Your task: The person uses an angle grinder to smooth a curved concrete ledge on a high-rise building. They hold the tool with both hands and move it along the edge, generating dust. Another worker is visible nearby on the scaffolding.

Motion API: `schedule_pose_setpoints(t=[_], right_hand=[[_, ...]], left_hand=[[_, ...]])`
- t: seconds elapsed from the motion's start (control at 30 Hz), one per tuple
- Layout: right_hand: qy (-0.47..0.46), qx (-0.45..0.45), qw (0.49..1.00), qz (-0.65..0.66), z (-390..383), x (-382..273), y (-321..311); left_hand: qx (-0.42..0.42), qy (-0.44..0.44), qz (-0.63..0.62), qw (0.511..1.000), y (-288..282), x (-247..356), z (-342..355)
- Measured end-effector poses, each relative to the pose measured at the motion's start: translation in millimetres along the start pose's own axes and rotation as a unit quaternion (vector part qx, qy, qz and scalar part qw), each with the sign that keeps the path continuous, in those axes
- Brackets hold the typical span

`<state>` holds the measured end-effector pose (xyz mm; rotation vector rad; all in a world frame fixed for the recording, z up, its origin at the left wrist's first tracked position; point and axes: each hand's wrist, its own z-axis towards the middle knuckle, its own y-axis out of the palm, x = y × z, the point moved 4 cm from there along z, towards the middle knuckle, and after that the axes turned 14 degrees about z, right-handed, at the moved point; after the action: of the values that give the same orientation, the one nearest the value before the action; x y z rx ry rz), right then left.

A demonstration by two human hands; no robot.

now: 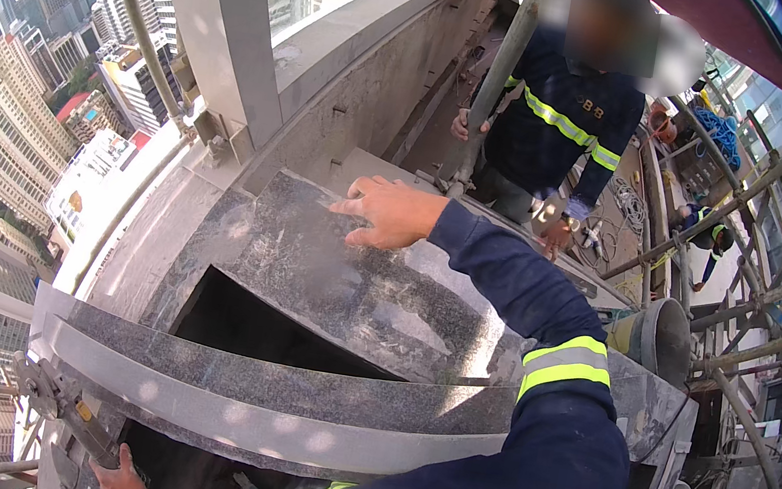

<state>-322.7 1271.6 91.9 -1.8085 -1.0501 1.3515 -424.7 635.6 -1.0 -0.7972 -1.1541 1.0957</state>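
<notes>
My right arm, in a dark blue sleeve with a reflective band, reaches across a dusty grey stone slab (330,281). My right hand (394,213) is over the slab's far part, its fingers stretched toward the left and nothing in them. At the lower left, my left hand (123,485) is closed at the rear end of what looks like an angle grinder (86,424); most of that hand is cut off by the picture's rim. Between the slab and a curved stone strip (242,364) is a dark triangular gap (262,327). A smooth pale grey curved band (214,410) runs along the strip's near side.
A co-worker (561,118) in dark blue stands beyond the slab, one hand on an upright scaffold pole (506,69). A dirty bucket (665,338) sits at the right. Scaffold poles (747,364) cross there. A grey column (228,18) rises at the far left; city buildings (10,122) lie far below.
</notes>
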Motion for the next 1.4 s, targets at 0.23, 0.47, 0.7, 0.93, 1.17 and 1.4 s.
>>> schedule_pose_setpoints(t=[0.23, 0.47, 0.7, 0.93, 1.17, 1.4], right_hand=[[0.005, 0.023, 1.0, -0.016, -18.4, 18.6, 33.6], [0.0, 0.066, 0.998, 0.011, -32.8, 16.8, 39.6], [0.01, 0.104, 0.993, 0.063, -45.8, 33.3, 41.1], [-0.021, 0.189, 0.975, 0.115, -61.9, 37.2, 39.7], [-0.171, 0.236, 0.785, 0.547, -134.4, 23.5, -50.4], [-0.108, 0.278, 0.809, 0.507, -160.9, 42.5, -65.9]], left_hand=[[0.015, 0.01, 0.048, 0.999, 3.3, -1.4, 3.9], [-0.012, 0.0, 0.045, 0.999, -9.8, 18.2, 0.0], [-0.044, 0.037, -0.027, 0.998, 6.5, -46.9, 20.9], [-0.072, 0.079, 0.084, 0.991, -2.0, 14.5, -1.5], [-0.002, 0.356, 0.238, 0.904, 40.8, -93.5, 11.7], [-0.048, 0.111, 0.119, 0.985, 8.4, 6.0, -2.1]])
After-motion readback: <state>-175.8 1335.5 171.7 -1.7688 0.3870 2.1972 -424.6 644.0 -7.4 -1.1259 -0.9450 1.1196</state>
